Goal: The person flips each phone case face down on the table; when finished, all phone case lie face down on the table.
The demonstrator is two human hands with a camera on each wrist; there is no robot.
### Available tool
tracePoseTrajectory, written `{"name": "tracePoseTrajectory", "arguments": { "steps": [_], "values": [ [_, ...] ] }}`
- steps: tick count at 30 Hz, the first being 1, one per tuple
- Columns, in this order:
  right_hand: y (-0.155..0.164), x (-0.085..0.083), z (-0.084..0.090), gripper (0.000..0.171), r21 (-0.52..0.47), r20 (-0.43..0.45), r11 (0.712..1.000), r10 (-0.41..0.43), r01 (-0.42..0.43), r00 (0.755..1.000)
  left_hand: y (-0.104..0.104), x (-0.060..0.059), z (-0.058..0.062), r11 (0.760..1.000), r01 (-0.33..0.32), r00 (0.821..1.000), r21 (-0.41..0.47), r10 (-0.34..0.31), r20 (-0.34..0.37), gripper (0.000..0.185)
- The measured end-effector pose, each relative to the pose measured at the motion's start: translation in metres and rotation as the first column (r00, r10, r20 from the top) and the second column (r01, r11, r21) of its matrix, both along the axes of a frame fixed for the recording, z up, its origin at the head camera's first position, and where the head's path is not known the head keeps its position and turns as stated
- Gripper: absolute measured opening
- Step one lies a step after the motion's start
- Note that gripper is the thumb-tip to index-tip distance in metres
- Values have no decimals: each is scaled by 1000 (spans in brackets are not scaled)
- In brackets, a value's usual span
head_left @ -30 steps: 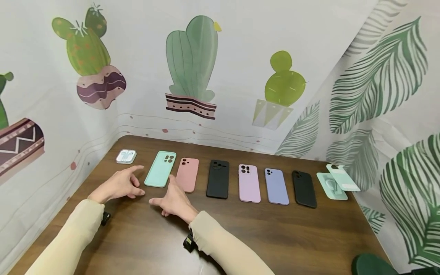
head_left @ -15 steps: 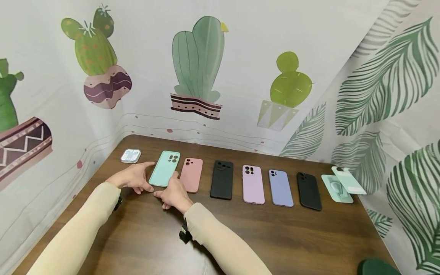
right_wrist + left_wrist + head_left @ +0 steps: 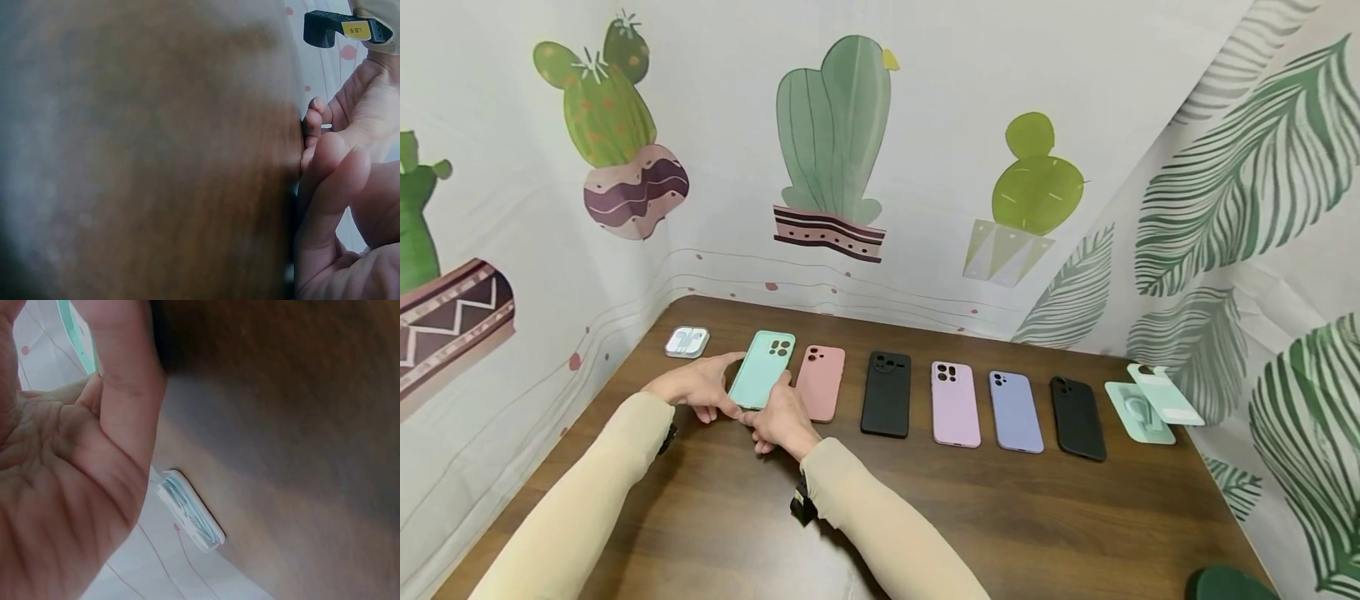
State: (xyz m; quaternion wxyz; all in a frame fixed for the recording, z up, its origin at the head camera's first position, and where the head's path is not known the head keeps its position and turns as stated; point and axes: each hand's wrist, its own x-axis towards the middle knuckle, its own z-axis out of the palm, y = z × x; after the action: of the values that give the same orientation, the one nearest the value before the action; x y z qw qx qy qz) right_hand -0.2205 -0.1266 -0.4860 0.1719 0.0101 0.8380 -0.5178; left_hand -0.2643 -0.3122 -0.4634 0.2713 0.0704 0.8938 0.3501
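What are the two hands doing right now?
Left hand: grips the mint phone case at its left edge.
Right hand: holds the same case's near end.

Left hand [image 3: 696, 385], right hand [image 3: 782, 417]: fingers curled.

Left hand [image 3: 56, 462] fills frame left, palm toward camera. Mint edge [image 3: 78, 328] past thumb, possibly a phone case. Clear earphone box [image 3: 190, 512] on brown surface [image 3: 294, 425].
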Motion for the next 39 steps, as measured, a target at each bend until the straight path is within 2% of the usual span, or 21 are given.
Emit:
{"name": "tracePoseTrajectory", "arguments": {
  "steps": [7,14,23,28,34,39],
  "values": [
    [0,2,0,96,-35,1,999,-6,6,1000,1,5,-1,999,-20,1000,39,21,-13,121],
    [0,5,-4,81,-57,-40,998,-16,13,999,1,10,0,999,-22,999,28,23,-41,114],
    [4,8,-7,71,-104,-85,995,-6,-3,996,-1,18,2,999,-27,995,20,29,-92,99],
    [7,9,-8,77,-132,-90,991,21,-32,996,0,20,2,998,-65,990,-15,63,-127,89],
    [10,11,-10,85,-117,-112,992,38,-51,993,6,21,0,988,-138,978,-69,125,-169,92],
    [11,13,-11,83,-131,-141,990,39,-58,989,12,23,1,981,-157,967,-113,130,-217,88]
  ]
}}
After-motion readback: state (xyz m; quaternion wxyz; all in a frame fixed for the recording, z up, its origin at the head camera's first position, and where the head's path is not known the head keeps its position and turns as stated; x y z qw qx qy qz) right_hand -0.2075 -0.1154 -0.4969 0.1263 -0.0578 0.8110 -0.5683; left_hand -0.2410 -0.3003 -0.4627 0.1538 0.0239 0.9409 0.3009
